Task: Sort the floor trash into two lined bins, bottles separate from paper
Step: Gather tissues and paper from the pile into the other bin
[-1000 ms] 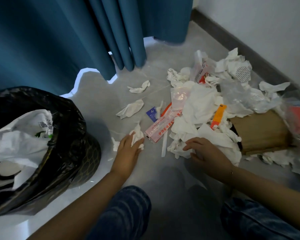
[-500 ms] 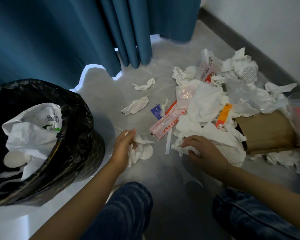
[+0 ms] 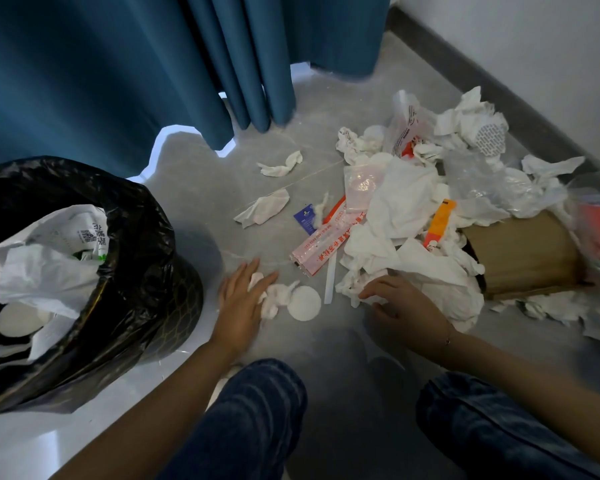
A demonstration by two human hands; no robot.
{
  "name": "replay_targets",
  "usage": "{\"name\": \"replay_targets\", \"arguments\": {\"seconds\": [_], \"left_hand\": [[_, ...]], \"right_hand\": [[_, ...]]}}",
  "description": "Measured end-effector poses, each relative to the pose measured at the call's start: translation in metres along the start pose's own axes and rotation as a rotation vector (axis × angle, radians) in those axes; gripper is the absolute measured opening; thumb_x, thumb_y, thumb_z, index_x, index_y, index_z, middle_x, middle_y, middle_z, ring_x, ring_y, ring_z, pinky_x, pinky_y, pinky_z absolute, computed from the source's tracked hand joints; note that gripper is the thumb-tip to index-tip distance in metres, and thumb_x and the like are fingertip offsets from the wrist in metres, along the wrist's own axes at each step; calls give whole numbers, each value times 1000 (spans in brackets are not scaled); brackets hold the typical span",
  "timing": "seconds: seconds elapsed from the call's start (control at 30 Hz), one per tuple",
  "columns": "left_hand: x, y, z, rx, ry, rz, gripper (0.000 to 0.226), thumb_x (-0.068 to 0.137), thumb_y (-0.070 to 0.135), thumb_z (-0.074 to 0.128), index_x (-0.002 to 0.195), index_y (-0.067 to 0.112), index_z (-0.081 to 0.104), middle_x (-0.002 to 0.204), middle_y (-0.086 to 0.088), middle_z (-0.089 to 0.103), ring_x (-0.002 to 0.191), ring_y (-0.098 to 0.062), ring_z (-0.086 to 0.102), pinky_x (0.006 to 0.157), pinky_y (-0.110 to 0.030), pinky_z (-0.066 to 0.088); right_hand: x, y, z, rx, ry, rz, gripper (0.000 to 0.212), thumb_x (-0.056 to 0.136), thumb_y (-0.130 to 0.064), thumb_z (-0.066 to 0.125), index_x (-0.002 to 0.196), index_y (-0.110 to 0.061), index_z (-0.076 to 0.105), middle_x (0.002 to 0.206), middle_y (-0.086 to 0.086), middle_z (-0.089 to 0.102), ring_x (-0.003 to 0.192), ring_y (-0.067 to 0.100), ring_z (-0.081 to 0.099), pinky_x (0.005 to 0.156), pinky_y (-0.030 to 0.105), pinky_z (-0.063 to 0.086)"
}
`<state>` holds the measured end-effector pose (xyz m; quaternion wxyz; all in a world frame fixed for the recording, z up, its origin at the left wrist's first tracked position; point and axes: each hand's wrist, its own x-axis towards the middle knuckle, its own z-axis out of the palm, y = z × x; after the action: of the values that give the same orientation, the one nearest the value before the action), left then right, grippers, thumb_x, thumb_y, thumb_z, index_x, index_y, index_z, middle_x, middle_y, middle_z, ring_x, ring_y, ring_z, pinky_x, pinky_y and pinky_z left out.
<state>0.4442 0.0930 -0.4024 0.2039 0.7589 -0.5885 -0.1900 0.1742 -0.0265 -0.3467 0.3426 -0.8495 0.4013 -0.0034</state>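
A bin lined with a black bag [image 3: 142, 258] stands at the left, holding white paper and a printed bag. My left hand [image 3: 241, 303] lies flat with straight fingers on a crumpled white tissue [image 3: 276, 299], next to a round cotton pad [image 3: 304, 303]. My right hand [image 3: 404, 310] pinches the edge of a white tissue [image 3: 352, 289] at the near side of the trash pile [image 3: 406, 209]. The pile is mostly tissues and clear plastic. No bottle shows.
A brown cardboard box [image 3: 523, 254] lies in the pile, with a pink-red wrapper [image 3: 326, 247], an orange packet [image 3: 440, 220] and a blue sachet [image 3: 303, 220]. Two loose tissues [image 3: 264, 209] lie toward the blue curtain [image 3: 153, 64]. The wall with its baseboard [image 3: 499, 84] runs at the right.
My left hand drew the tissue and cotton pad toward me, then flattened its fingers over the tissue. My right hand shifted slightly on the pile's near edge.
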Motion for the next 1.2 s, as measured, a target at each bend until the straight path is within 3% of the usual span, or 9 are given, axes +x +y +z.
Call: {"name": "replay_targets", "arguments": {"seconds": [0.17, 0.33, 0.5, 0.6, 0.73, 0.8, 0.93, 1.07, 1.2], "left_hand": [[-4, -8, -1, 213, -182, 9, 58, 91, 56, -1, 145, 40, 11, 156, 7, -14, 143, -10, -19, 116, -46, -12], [-5, 0, 1, 252, -224, -43, 71, 81, 77, 6, 144, 44, -2, 152, 12, -26, 139, -8, -29, 111, -39, -26], [-6, 13, 6, -84, -89, -86, 47, 99, 19, 39, 142, 36, 30, 158, 4, 4, 146, -16, -6, 116, -28, -9], [-6, 15, -2, -293, 21, -191, 47, 91, -9, 45, 126, 20, 57, 150, 3, 31, 141, -17, 24, 116, -26, 16], [5, 23, -22, -368, 147, -211, 48, 87, -18, 42, 120, 11, 61, 129, -7, 52, 119, -22, 52, 105, -26, 38], [11, 34, -30, -439, 165, -263, 47, 89, -17, 38, 116, 14, 62, 120, -5, 53, 103, -19, 58, 92, -21, 49], [19, 64, -36, -550, 75, -354, 36, 95, -3, 37, 107, 16, 65, 104, 1, 59, 92, -14, 54, 81, -27, 46], [18, 99, -31, -813, -79, -473, 22, 96, 11, 46, 102, 12, 67, 71, 6, 53, 63, -10, 46, 59, -22, 39], [15, 114, -15, -725, -242, -559, 16, 90, 33, 60, 96, 19, 65, 83, 1, 60, 70, -11, 53, 60, -21, 45]], "right_hand": [[2, -2, 4, -51, -1, -6, 24, 92, -12, 54, 113, -16, 65, 121, 1, 60, 112, 15, 51, 94, 14, 29], [9, -3, 4, -158, 101, 54, 35, 92, -27, 55, 126, -19, 56, 131, 3, 52, 116, 20, 49, 98, 24, 35], [23, -8, 10, -360, -50, 81, 61, 92, -40, 52, 145, -36, 23, 157, 1, 10, 142, 25, 19, 114, 43, 25], [29, -1, 15, -456, -65, -23, 52, 95, -30, 51, 143, -32, 32, 152, 3, 26, 139, 24, 26, 111, 41, 29], [25, 8, 15, -397, -88, -137, 41, 89, -17, 59, 129, -26, 54, 134, 4, 48, 121, 19, 44, 102, 32, 40], [19, 10, 15, -300, -64, -145, 35, 90, -12, 58, 124, -19, 59, 125, 4, 56, 112, 20, 52, 97, 28, 43], [3, 5, 14, 106, 202, -37, 19, 88, -10, 60, 105, -11, 70, 102, 7, 68, 91, 20, 64, 84, 37, 55], [-12, -18, 3, 734, 324, 367, 12, 82, -19, 71, 89, -18, 61, 86, 0, 66, 79, 13, 62, 64, 25, 53], [-18, -26, -2, 1079, 326, 476, 4, 79, -10, 72, 77, -11, 68, 84, 9, 70, 83, 23, 65, 70, 27, 50]]}}
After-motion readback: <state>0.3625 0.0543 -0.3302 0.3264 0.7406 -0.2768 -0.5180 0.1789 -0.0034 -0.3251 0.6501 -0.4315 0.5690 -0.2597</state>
